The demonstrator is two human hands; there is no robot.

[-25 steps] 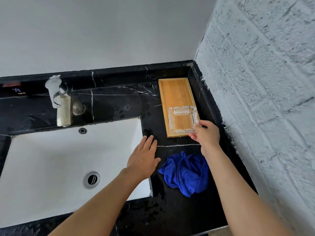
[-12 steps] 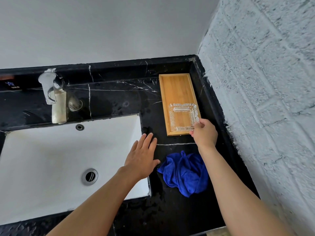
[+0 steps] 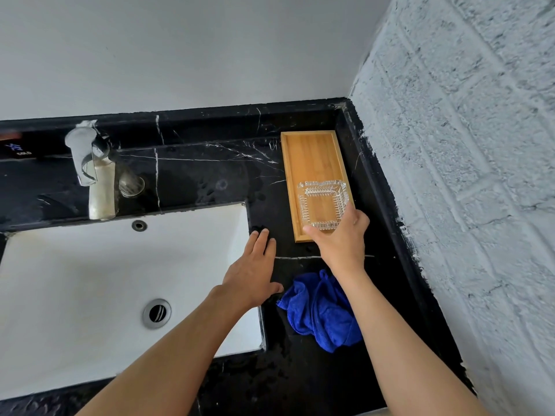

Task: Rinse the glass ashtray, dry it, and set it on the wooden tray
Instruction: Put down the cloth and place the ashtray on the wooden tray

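Note:
A square clear glass ashtray (image 3: 322, 202) with a ribbed rim lies on the near half of a narrow wooden tray (image 3: 312, 157) in the counter's back right corner. My right hand (image 3: 342, 235) grips the ashtray's near edge, thumb at its left corner and fingers at its right side. My left hand (image 3: 255, 271) rests flat and open on the black counter at the sink's right rim. A crumpled blue cloth (image 3: 321, 310) lies on the counter just in front of the tray, between my forearms.
A white basin (image 3: 90, 280) with a metal drain (image 3: 156, 312) fills the left. A chrome tap (image 3: 90, 166) stands behind it. The black marble counter (image 3: 210, 175) is wet. A rough white brick wall (image 3: 465, 175) closes the right side.
My right hand moved from the ashtray's near right corner to clasp its near edge. The ashtray stays on the tray. My left hand stayed flat by the sink.

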